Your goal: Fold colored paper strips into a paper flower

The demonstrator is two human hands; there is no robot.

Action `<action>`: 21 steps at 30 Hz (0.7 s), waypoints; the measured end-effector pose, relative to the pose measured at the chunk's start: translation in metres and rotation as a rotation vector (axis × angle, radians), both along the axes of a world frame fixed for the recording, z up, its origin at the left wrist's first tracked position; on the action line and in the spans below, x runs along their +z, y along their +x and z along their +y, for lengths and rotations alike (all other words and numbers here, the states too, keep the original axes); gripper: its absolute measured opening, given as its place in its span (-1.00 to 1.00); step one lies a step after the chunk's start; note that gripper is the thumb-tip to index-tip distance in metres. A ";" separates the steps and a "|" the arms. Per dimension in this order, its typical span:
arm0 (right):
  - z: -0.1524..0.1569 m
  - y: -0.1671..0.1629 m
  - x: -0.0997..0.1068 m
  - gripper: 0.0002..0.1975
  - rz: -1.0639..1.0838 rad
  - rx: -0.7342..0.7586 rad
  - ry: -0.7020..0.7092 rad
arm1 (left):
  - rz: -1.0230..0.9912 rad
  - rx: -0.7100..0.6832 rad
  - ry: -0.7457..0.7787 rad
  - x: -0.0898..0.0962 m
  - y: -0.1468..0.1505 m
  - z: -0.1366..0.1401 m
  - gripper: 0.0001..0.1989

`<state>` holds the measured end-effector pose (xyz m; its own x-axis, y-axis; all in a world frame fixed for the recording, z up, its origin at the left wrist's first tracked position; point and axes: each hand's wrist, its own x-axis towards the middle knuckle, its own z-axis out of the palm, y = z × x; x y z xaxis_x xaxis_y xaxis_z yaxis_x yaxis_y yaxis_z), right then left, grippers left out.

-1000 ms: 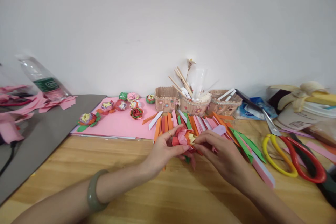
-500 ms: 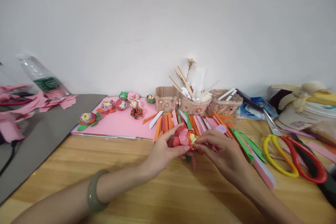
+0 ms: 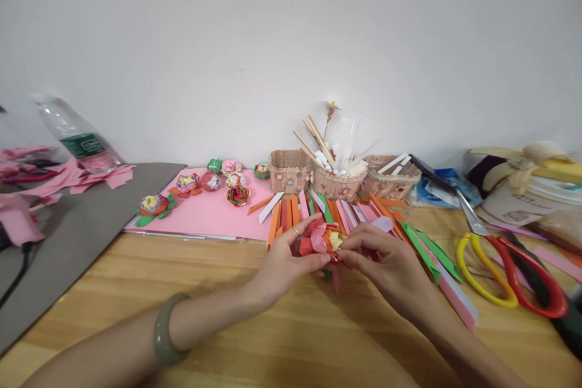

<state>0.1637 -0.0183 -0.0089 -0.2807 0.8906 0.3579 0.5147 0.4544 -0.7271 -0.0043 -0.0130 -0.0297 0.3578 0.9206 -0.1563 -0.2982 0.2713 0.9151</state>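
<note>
Left hand (image 3: 282, 260) clasps a paper flower (image 3: 317, 239) off center toward five o'clock, right hand (image 3: 386, 259) pinches its yellow petal (image 3: 336, 240), from there a woven basket (image 3: 291, 179) at eleven, middle basket (image 3: 339, 188) of wooden sticks (image 3: 321, 138) at one, third basket (image 3: 391, 185) of white strips (image 3: 393, 163) at two

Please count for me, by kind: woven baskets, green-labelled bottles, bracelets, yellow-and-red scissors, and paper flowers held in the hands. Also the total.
Woven baskets: 3
Green-labelled bottle: 1
Bracelet: 1
Yellow-and-red scissors: 1
Paper flower between left hand and right hand: 1
Total: 7
</note>
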 end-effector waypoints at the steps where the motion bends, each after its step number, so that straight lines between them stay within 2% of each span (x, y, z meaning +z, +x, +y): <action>1: 0.000 0.000 0.000 -0.85 0.006 0.001 0.001 | -0.005 0.001 0.006 -0.001 0.000 0.000 -0.32; 3: -0.002 0.001 0.000 -0.84 0.015 -0.019 0.042 | -0.016 0.009 0.018 -0.002 0.000 0.001 -0.35; 7: -0.007 0.001 0.002 -0.89 0.037 -0.123 0.239 | -0.048 0.021 0.026 -0.003 -0.001 0.002 -0.38; 9: -0.009 0.001 0.004 -0.89 0.029 -0.086 0.288 | -0.066 0.022 0.020 -0.002 -0.001 0.001 -0.39; 11: -0.010 0.000 0.005 -0.88 0.014 0.004 0.276 | -0.083 0.013 0.012 -0.002 -0.001 0.000 -0.40; 13: -0.010 0.000 0.005 -0.85 0.013 0.028 0.249 | -0.096 -0.003 0.008 -0.002 -0.001 0.000 -0.41; 17: -0.009 0.003 0.004 -0.87 0.091 -0.106 0.235 | -0.095 -0.012 0.043 -0.003 -0.001 0.000 -0.41; 21: -0.008 0.005 0.006 -0.88 0.133 -0.111 0.148 | -0.082 -0.010 0.135 -0.004 -0.001 0.001 -0.43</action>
<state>0.1684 -0.0261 -0.0029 -0.1258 0.8485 0.5140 0.4716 0.5070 -0.7215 -0.0049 -0.0117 -0.0342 0.3731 0.9278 -0.0015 -0.3711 0.1507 0.9163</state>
